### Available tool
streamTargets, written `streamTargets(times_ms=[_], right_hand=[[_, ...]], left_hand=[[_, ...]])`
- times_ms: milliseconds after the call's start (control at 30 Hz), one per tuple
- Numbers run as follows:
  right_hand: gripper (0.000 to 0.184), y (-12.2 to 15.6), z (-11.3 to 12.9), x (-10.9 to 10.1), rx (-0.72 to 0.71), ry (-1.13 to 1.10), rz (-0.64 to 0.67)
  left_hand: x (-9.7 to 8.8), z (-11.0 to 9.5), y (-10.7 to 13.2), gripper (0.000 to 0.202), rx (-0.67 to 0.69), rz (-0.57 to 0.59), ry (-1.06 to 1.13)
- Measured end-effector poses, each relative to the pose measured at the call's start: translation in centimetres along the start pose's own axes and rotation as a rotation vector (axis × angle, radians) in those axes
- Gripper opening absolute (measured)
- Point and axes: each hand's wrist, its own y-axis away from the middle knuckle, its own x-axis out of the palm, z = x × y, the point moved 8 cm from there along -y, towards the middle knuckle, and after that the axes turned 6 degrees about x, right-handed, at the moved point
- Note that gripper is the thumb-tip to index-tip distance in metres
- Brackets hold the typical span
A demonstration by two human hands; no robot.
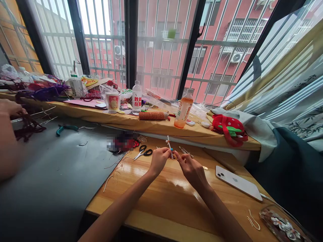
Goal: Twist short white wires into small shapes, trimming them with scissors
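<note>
Over the wooden table [161,198], my two hands meet at a thin white cord [169,144] that stands up between them. A small blue bead [172,149] sits on the cord at my fingertips. My left hand [160,159] pinches the cord beside the bead. From the other side, my right hand [191,167] has its thumb and forefinger closed at the cord just below the bead. A small pale knot or flower shape shows near the cord's top. Black-handled scissors [142,152] lie left of my left hand, and loose white cords [186,152] lie behind my right hand.
A white phone [238,182] with a cable lies at right, near a cord scrap [253,220] and a decorated clear case [282,223]. On the ledge stand an orange drink bottle [183,109], a water bottle [137,97] and a thread spool [153,116]. Another person's hand [11,109] holds dark cords at left.
</note>
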Motion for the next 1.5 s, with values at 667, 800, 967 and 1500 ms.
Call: streamTargets(times_ms=[667, 800, 967, 1500], right_hand=[[0.017, 0.0, 0.4, -1.4, -0.103, -0.131, -0.087], [0.015, 0.2, 0.7, -1.7, -0.156, -0.159, -0.111], [0.018, 0.1, 0.1, -1.8, -0.150, -0.182, -0.097], [0.029, -0.6, -1.7, -0.2, 0.077, -0.330, 0.041]], left_hand=[[0.8, -0.7, 0.3, 0.030, 0.018, 0.078, 0.063], [0.9, -1.1, 0.4, 0.029, 0.028, 0.089, 0.052], [1.5, -1.9, 0.4, 0.026, 0.097, 0.178, 0.064], [1.5, -3.1, 0.8, 0.016, 0.328, 0.124, -0.076]])
